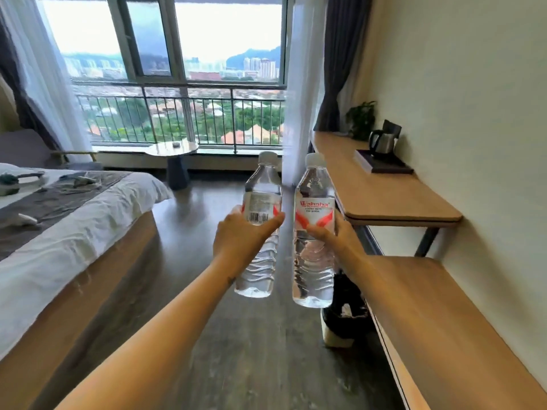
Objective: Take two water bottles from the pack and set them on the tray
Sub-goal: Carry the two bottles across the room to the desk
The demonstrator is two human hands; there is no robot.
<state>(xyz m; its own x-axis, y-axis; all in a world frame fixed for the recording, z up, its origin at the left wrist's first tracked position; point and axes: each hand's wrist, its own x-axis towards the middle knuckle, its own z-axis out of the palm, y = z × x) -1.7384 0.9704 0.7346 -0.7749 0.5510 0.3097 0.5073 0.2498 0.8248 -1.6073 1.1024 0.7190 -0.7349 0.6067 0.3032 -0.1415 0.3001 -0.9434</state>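
2 water bottles, both held up in the air over the floor, approx upright, side by side w/ a small gap, not touching. Left bottle [260, 220]: clear plastic, white cap on, clear water inside filling most of it, barcode side of label facing the camera. Right bottle [314, 232]: same type, white cap on, also nearly full, red-and-white brand label facing the camera.

Left hand [241, 238] is wrapped round the left bottle at label height, fingers clenched on it, thumb across the front under the barcode. Right hand [334, 238] grips the right bottle from its right side at the lower edge of the label, thumb on the front, other fingers behind it and mostly hidden.

Tray [384, 165]: 1 dark flat tray, well ahead on the wooden desk [384, 196] along the right wall. On it, 1 metal kettle [380, 142], lid shut, contents can't tell. 1 potted plant [361, 118] behind it at the desk's far end. Nearer, 1 lower wooden shelf [444, 321] on the same wall, w/ a dark bag [343, 315] on the floor beside it.

Left: 1 bed [74, 220] w/ white sheet and grey runner, small items on it too blurred to name. By the window [177, 69], 1 small round table [173, 150].
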